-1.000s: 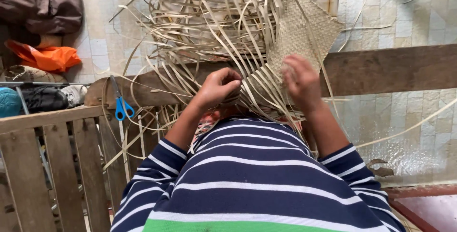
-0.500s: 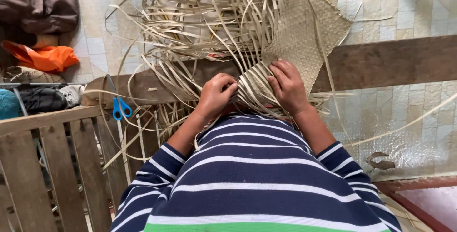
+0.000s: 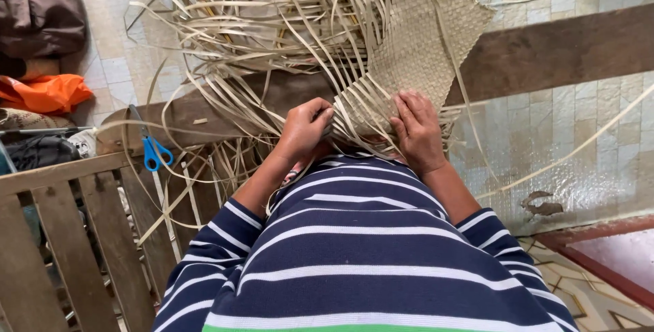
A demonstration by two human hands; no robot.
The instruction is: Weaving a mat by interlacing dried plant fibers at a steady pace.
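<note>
Woven mat (image 3: 422,46) of pale flat strips lies across a dark wooden beam (image 3: 545,52) in front of the person, its finished, tightly plaited part running up and to the right, its unwoven edge facing the hands. Going from the left: blue-handled scissors (image 3: 151,151) rest on the beam's near end beside a slatted wooden frame (image 3: 61,236), well apart from either hand. Next, a loose tangle of strips (image 3: 252,39) fans out up and to the left of the mat. The left hand (image 3: 304,129) sits at the loose edge, fingers curled and pinched shut on a few of these strips, which run away from it toward the upper left. Just beside it to the right, the right hand (image 3: 415,127) lies flat, fingers spread, pressing down on the woven part. Both hands are near each other at the seam where plaiting ends; the left is nearer the free strips.
</note>
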